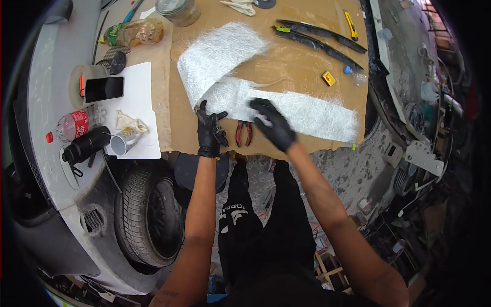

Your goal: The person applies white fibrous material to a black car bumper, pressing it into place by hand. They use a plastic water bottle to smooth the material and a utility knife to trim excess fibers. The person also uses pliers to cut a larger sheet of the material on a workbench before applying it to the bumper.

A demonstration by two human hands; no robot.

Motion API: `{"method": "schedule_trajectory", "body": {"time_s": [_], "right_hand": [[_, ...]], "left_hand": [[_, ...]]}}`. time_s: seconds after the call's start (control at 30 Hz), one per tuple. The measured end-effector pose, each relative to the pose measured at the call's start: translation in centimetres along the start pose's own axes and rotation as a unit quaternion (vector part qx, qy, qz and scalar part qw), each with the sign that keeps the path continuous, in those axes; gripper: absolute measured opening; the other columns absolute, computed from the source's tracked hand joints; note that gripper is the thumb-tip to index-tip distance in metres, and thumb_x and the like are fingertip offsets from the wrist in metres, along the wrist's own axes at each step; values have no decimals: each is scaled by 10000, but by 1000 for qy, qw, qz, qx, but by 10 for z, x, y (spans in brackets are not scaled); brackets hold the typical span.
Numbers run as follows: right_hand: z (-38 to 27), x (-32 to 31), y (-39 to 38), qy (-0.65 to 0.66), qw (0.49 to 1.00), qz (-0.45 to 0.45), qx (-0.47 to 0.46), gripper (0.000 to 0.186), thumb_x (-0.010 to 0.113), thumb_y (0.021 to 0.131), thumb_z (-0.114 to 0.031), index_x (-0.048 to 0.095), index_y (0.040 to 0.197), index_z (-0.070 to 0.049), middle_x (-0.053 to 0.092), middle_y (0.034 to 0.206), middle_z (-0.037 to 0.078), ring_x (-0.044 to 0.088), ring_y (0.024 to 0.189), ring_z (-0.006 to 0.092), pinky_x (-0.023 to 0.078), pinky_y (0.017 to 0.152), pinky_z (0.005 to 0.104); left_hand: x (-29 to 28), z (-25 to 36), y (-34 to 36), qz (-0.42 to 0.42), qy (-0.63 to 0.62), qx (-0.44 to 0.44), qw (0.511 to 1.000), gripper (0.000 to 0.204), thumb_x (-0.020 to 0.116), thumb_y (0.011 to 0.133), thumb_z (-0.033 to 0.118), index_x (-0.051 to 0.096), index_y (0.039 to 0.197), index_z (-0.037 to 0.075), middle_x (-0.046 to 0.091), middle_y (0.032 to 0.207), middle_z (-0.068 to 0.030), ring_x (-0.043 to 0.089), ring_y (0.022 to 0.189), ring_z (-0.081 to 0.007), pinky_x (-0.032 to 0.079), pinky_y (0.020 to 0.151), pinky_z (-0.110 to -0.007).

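Note:
My left hand, in a black glove, touches the lower edge of a folded piece of white fibrous mat, with thumb and forefinger apart. My right hand, also black-gloved and slightly blurred, lies over the mat's long strip, fingers loosely bent and thumb apart. Red-and-black pliers lie between my hands on a cardboard sheet, their upper end hidden by the mat's edge.
A phone, bottle, black flask and mug are at left on a car body and white board. Dark strips, a yellow knife and small yellow box lie upper right. A tyre stands below.

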State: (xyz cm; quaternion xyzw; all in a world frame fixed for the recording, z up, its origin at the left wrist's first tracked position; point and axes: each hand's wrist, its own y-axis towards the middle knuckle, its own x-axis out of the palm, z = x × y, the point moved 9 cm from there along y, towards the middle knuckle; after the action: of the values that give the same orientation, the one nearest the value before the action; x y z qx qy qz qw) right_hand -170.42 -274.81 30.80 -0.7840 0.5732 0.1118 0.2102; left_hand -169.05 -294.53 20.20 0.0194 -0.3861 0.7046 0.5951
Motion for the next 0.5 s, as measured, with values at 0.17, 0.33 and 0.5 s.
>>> {"method": "schedule_trajectory", "body": {"time_s": [0.17,0.33,0.5], "right_hand": [[2,91,111,-163,968,-183,-55,586,512,861,-65,369,1416,-191,360,1405,204,384,1281,390,339,1064,410],[-10,117,148,-330,846,-410,80,698,454,793,-29,342,1443,-256,320,1452,158,450,1250,348,414,1000,406],[4,142,163,-490,761,-424,25,581,461,804,-68,445,1369,-201,478,1337,152,542,1137,346,452,938,443]], "left_hand": [[-4,5,-24,52,90,-49,993,389,609,843,113,510,1206,13,630,887,-74,632,739,-175,503,613,-281],[52,3,-82,92,635,93,762,433,698,788,290,533,1094,30,577,992,-198,624,801,-416,514,685,-466],[32,-35,-83,96,588,-18,803,471,688,778,249,506,1162,45,555,1065,-202,627,839,-407,518,673,-482]]}}
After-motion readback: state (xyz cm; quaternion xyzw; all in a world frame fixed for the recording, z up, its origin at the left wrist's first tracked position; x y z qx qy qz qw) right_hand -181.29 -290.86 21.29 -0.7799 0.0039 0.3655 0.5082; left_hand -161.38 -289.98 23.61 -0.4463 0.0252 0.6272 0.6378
